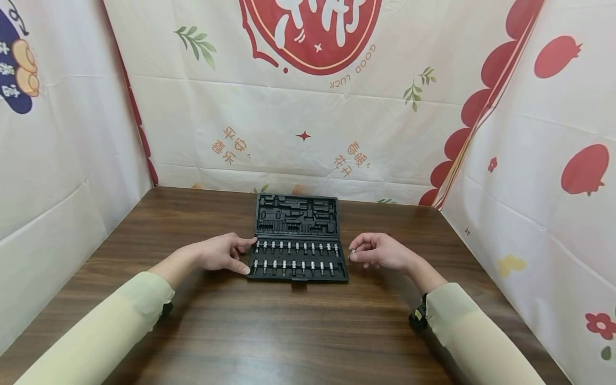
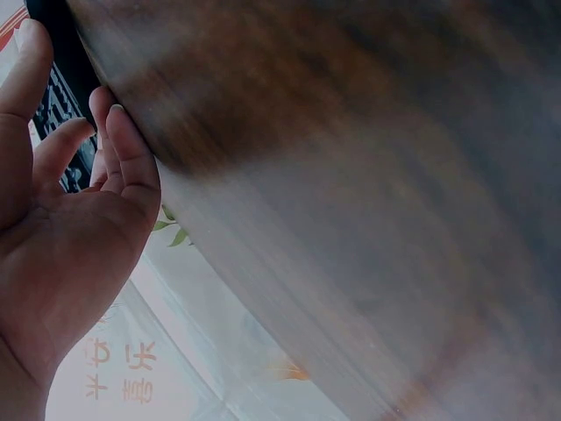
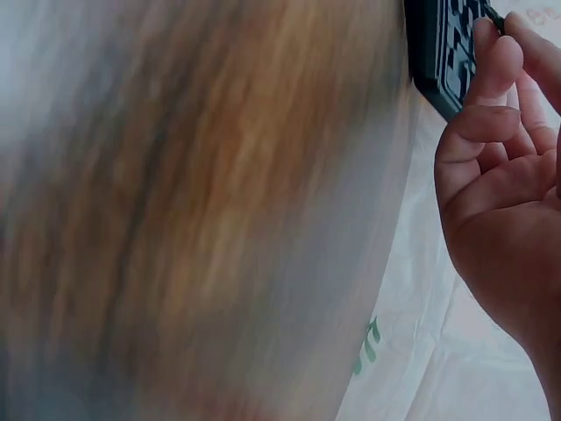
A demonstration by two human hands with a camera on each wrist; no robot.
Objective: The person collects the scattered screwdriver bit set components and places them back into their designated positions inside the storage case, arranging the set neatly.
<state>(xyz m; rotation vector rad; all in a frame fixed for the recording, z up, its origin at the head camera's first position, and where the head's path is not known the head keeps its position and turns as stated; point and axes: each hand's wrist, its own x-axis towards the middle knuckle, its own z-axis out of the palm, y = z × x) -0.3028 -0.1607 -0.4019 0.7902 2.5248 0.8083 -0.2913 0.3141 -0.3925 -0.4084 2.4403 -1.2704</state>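
Note:
An opened black plastic case (image 1: 299,280) lies on the table, its moulded lid (image 1: 298,215) tilted back. Two rows of silver-topped bit sockets (image 1: 293,267) stand in its base, and the front row stops short of the right end. At the case's left side, my left hand (image 1: 222,252) touches the edge, thumb on the front corner and index finger by the hinge. My right hand (image 1: 385,251) is just off the right side, pinching a small bit socket (image 1: 353,252) between thumb and fingertips. In the right wrist view, the fingers hide most of that piece.
A brown wood-grain table (image 1: 269,331) bears the case near its back edge. White printed cloth (image 1: 298,107) hangs behind and along both sides. A dark wrist device (image 1: 418,315) sits at the right sleeve's cuff.

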